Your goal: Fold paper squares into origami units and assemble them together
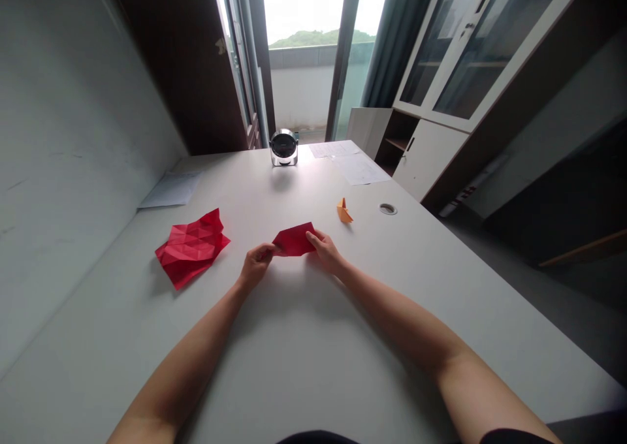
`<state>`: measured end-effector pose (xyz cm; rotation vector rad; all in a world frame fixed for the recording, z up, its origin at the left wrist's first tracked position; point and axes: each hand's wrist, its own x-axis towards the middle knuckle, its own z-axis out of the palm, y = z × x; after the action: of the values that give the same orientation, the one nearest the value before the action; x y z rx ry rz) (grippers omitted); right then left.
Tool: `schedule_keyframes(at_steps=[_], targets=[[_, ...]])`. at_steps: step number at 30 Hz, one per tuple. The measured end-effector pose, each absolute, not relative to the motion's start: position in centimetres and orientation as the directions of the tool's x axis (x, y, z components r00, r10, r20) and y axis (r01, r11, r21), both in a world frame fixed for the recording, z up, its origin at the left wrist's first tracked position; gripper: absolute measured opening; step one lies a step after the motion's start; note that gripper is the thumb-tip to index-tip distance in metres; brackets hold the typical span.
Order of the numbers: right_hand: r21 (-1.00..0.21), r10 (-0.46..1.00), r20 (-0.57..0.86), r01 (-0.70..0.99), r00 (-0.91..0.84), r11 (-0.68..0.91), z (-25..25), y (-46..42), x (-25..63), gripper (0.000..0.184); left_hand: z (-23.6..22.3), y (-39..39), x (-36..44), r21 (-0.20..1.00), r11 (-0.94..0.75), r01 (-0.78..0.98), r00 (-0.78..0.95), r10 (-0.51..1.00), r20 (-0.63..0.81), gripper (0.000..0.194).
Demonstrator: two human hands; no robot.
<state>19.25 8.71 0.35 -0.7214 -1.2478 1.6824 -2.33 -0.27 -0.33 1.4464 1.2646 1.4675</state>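
Left hand [257,264]: we pinched folded red paper [294,240]
Right hand [326,251]: pinched it too
Cabinet [435,160]: we saw a shelf [397,143]

The room looked like an office or a study: a white desk [313,339] had a round cable hole [388,209] near its right edge and loose papers [362,169] at its far right corner. On the right stood a white cabinet [434,157] with glass doors [499,46] above (a lock [469,25] showed where they met), while at the far end a tall window [306,6] looked onto a green hill [311,38].
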Motion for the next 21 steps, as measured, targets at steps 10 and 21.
schedule_keyframes(at_steps=[10, 21], targets=[[-0.937, 0.918, 0.092, -0.347, -0.385, -0.052, -0.1, 9.2, 19.3, 0.058, 0.4, -0.8, -1.9, 0.909, -0.295, 0.294, -0.130, 0.930, 0.344, 0.017], [-0.948, 0.907, 0.269, 0.076, -0.326, 0.308, -0.7, 8.8, 19.4, 0.036, -0.2, -0.4, -1.9, 0.938, -0.273, 0.216, -0.181, 0.932, 0.313, 0.015]])
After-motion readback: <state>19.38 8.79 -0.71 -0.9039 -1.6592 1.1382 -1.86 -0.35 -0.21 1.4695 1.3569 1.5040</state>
